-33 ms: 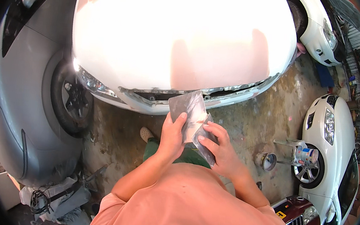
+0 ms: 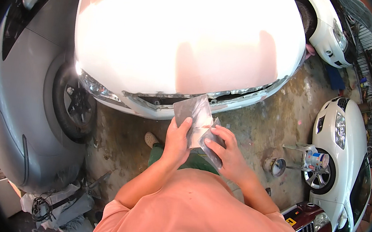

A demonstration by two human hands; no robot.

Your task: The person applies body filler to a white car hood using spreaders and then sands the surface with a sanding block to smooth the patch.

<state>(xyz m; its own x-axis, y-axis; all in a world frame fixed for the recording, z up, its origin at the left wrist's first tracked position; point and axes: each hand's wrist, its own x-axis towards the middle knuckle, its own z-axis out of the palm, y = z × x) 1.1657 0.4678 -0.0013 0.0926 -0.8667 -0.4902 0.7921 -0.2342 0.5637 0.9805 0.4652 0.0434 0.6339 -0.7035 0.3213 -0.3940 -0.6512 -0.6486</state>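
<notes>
My left hand [image 2: 177, 137] is closed on a thin, flat grey plate [image 2: 186, 106], with its thumb on the upper face. A pale, cream-coloured smear [image 2: 198, 135] lies across that plate. My right hand [image 2: 230, 154] grips a thin, dark grey flat spreader blade [image 2: 211, 153], fingers over its face. The blade's upper edge meets the plate's right side near the smear. Both are held before my chest, close to the front of a white car [image 2: 146, 58]. Dark, rough-edged gaps [image 2: 165, 100] run along the front edge of its hood.
A grey car [image 2: 29, 114] stands at the left, white cars [image 2: 345, 136] and a dark red car [image 2: 305, 226] at the right. On a small stool [image 2: 299, 147] rests a tin [image 2: 319, 160]; another round can [image 2: 276, 166] is beside it. Plastic sheeting and cable [image 2: 43, 207] lie lower left.
</notes>
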